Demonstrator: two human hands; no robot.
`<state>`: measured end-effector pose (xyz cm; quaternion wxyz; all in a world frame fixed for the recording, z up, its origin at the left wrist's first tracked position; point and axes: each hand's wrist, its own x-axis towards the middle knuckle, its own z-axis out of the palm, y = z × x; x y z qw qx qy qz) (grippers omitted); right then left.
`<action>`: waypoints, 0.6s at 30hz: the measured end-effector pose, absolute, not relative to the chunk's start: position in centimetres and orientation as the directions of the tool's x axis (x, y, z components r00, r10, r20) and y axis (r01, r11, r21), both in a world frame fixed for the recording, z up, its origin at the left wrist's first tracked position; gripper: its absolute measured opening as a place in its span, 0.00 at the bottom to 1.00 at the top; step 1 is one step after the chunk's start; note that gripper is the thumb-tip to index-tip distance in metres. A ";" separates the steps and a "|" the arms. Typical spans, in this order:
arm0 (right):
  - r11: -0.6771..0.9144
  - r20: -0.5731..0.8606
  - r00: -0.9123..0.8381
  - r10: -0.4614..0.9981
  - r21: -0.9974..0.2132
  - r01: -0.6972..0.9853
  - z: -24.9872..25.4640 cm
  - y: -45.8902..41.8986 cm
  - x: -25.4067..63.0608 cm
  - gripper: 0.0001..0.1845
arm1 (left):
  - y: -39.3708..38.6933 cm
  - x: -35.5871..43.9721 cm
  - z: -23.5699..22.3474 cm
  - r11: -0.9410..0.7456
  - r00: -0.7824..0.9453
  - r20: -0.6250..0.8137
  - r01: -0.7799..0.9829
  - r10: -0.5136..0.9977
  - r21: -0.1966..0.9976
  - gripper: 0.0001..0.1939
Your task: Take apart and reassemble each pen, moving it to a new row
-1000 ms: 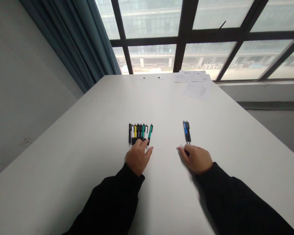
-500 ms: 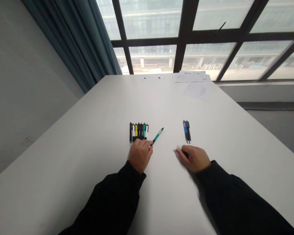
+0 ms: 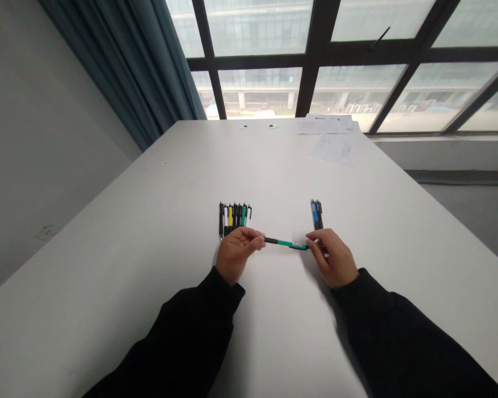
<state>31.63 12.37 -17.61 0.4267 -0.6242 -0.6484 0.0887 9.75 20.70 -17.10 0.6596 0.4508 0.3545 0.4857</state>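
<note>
The pen's barrel (image 3: 285, 243) is green and black; the table (image 3: 120, 287) is white.

On our surface (image 3: 128, 276), a row of pens (image 3: 234, 218) lies at eleven o'clock, two pens (image 3: 316, 214) at one o'clock, papers (image 3: 336, 149) farther back at one.

Green pen (image 3: 285, 243) now in both hands (image 3: 236, 254) (image 3: 330, 257)

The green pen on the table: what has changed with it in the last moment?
The green pen has left the end of the row of pens and now lies crosswise between the hands. The left hand grips one end; the right hand has come across to take the other. That row and the blue pen pair stayed put.
</note>
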 end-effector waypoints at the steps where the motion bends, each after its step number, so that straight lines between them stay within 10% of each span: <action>1: 0.207 0.420 0.126 0.899 -0.658 0.724 -17.6 12.2 31.6 0.10 | 20.7 9.7 -17.1 0.151 0.271 -0.054 -0.354 0.961 0.923 0.14; 18: 0.144 0.390 0.314 0.865 -0.794 0.591 -18.0 11.9 31.7 0.09 | 21.1 9.8 -17.1 0.282 0.304 -0.130 -0.535 0.944 0.796 0.15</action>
